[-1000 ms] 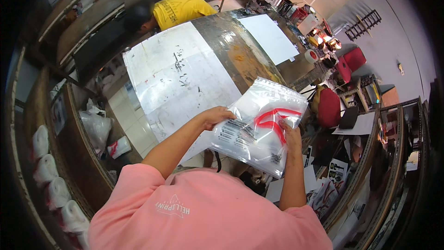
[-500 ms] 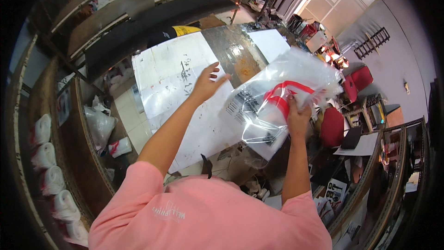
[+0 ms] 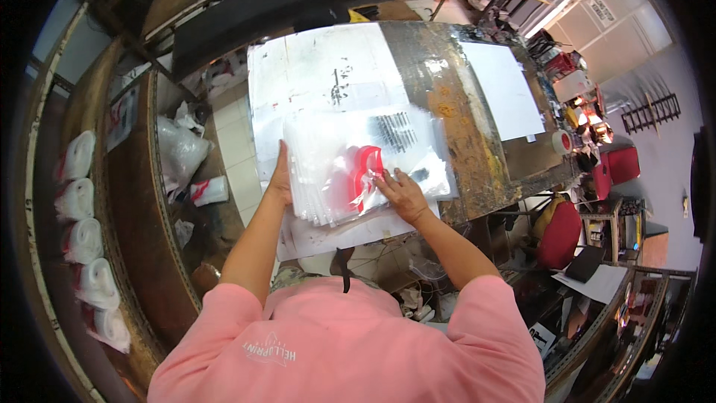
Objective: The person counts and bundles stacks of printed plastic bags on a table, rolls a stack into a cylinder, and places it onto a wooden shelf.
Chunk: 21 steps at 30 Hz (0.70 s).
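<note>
The stack of clear plastic bags (image 3: 322,138) is lying between the two hands, extending beyond both sets of fingertips. The right hand (image 3: 406,198) is resting on top, its fingers loosely spread, tips meeting the red curved print (image 3: 364,164). The left hand (image 3: 280,181) is bordering the stack; whether its partly hidden fingers are gripping, I cannot tell.
</note>
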Each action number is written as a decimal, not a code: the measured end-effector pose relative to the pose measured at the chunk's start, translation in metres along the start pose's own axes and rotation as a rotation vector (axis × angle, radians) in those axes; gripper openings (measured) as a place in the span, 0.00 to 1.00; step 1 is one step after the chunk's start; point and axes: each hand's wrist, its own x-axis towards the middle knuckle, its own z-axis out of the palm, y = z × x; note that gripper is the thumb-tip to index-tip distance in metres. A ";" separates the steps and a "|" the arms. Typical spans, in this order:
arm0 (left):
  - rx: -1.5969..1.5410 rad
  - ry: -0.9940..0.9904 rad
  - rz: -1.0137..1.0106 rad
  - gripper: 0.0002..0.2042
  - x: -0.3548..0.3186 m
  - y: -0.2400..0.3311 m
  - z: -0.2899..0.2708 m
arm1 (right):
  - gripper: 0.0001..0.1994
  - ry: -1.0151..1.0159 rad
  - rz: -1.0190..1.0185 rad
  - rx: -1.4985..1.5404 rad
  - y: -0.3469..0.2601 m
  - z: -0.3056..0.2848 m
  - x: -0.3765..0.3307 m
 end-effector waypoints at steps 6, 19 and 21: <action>0.073 0.152 -0.163 0.33 0.014 -0.016 -0.012 | 0.31 -0.167 0.094 0.156 0.006 -0.014 -0.009; 0.816 0.662 0.431 0.39 0.009 -0.017 0.015 | 0.18 -0.389 0.095 0.273 -0.012 -0.081 0.043; 1.246 0.964 0.683 0.41 -0.007 -0.003 0.000 | 0.16 -0.148 -0.026 0.222 0.002 -0.048 0.027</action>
